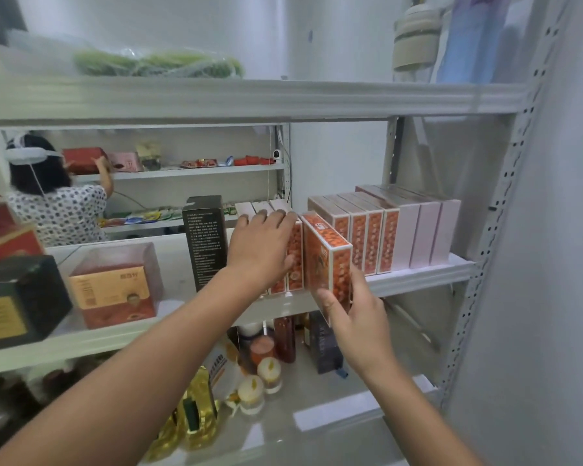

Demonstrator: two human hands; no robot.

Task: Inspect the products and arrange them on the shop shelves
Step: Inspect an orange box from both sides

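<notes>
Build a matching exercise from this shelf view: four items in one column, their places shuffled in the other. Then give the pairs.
Items
1. orange patterned box
2. tall black box
3. green bundle in plastic
4. small round jars

Places
A. on the top shelf
B. on the lowest shelf
C. gripped by the right hand
D. upright on the middle shelf, just left of the left hand

Pairs: 1-C, 2-D, 3-A, 4-B
</notes>
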